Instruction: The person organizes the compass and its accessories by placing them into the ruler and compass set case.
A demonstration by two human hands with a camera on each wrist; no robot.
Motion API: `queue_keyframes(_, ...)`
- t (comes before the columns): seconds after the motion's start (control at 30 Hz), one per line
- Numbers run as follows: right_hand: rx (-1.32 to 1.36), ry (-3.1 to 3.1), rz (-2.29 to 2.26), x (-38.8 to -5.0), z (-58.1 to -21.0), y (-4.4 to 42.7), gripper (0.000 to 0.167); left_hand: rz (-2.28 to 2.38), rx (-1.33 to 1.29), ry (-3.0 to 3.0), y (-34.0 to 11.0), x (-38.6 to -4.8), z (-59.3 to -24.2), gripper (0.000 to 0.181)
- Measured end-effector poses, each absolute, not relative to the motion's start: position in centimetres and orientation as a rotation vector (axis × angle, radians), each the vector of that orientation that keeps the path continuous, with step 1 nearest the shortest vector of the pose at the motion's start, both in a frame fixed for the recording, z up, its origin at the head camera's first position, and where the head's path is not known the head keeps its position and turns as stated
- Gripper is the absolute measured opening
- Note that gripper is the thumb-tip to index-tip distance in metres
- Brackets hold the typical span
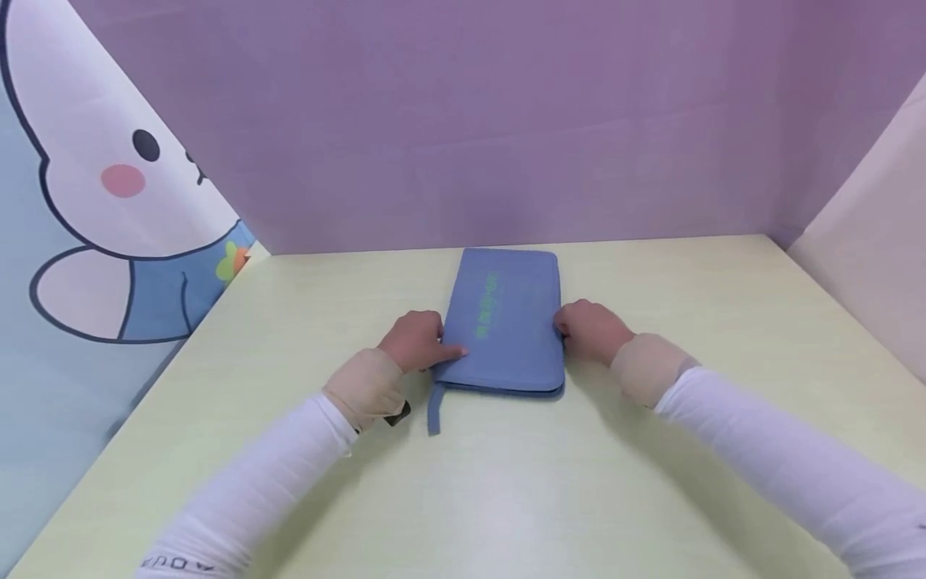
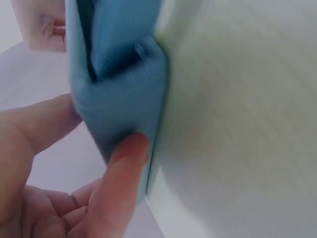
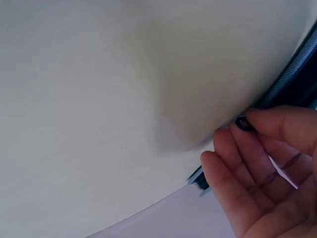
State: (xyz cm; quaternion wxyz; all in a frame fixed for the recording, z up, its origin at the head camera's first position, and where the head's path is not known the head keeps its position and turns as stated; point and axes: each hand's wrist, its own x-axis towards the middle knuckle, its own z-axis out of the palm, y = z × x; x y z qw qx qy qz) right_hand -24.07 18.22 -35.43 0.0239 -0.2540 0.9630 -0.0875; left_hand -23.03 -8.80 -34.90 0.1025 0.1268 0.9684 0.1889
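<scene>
A flat blue zippered case with green lettering lies on the table, a short strap hanging from its near left corner. My left hand grips the case's left edge, thumb on the top cover. In the left wrist view, the fingers press the side of the case, near the folded end. At the right edge, my right hand pinches a small black zipper pull between thumb and fingers. Dark zipper tape shows beside it in the right wrist view. What lies inside the case is hidden.
The pale wooden table meets a purple backdrop just behind the case. A light blue sheet with a cartoon rabbit stands along the left side. A pale panel borders the right.
</scene>
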Motion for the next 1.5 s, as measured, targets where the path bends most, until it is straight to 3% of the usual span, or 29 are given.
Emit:
queue_keyframes(0.33, -0.719, 2.969, -0.351, -25.6, -35.6, 18.8, 0.040, 0.426, 0.416, 2.984, -7.6, -22.7, -34.9, 0.044)
queue_keyframes(0.47, -0.761, 2.976, -0.380, -25.5, -35.6, 18.9, 0.040, 0.272, 0.784, 2.987, -7.2, -23.5, -34.6, 0.054)
queue_keyframes(0.57, -0.799, 2.978, -0.402, -25.5, -35.7, 19.1, 0.040, 0.243, 1.111, 2.816, -6.9, -24.5, -34.4, 0.050)
queue_keyframes(0.67, -0.825, 2.975, -0.423, -25.4, -35.8, 19.3, 0.041, 0.235, 1.236, 2.653, -6.9, -25.3, -34.4, 0.045)
queue_keyframes(1.5, -1.133, 2.946, -0.373, -21.0, -36.0, 20.8, 0.039, 0.144, 1.306, 2.576, -6.3, -25.9, -34.2, 0.043)
